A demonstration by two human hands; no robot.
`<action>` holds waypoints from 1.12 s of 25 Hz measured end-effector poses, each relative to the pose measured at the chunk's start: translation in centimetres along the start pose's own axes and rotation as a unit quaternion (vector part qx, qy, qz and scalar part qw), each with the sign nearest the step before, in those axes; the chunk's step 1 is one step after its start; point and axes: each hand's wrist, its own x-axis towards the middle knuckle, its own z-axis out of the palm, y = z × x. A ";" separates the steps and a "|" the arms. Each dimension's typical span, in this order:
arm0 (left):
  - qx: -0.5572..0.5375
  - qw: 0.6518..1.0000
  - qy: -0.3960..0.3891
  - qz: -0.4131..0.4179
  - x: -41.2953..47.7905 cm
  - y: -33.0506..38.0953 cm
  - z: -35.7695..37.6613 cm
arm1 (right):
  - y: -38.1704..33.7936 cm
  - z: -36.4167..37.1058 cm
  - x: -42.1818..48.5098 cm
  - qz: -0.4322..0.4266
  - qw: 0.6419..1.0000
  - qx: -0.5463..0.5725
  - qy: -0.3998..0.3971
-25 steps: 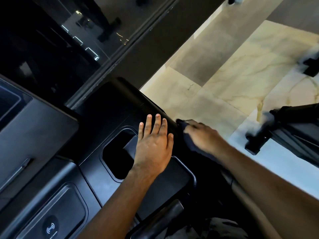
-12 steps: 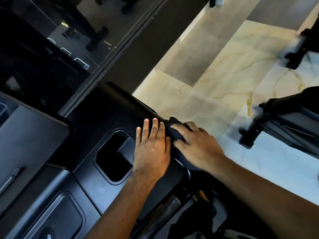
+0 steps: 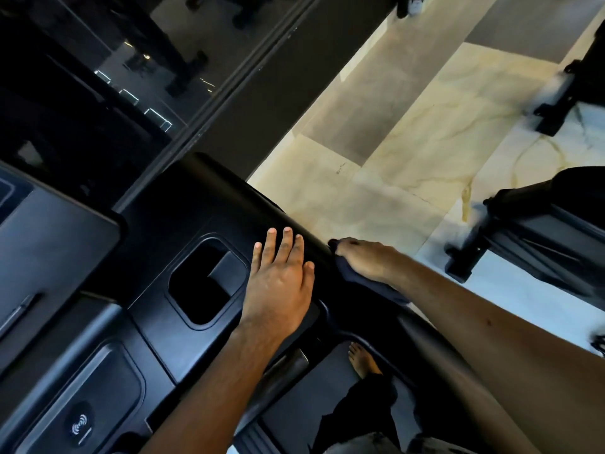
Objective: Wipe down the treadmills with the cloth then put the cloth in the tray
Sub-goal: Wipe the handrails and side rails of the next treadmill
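Left hand is lying flat, fingers straight, on the treadmill console. Right hand is gripping the cloth at its edge.

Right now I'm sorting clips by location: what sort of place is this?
Most likely a gym. The left hand rests on a black treadmill console with a wireless-charging pad, the right hand holds a dark cloth against its edge, and another black machine stands on the marble floor beside.

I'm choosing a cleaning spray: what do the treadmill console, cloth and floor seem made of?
Treadmill console: likely moulded plastic, matte black, dull sheen. Cloth: soft dark fabric, bunched under the right hand. Floor: glossy veined stone or stone-look tile, visible joints.
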 end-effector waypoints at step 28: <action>0.024 0.999 -0.020 0.007 -4.0 6.0 1.6 | 6.3 4.7 -8.2 -0.119 0.982 -0.107 0.101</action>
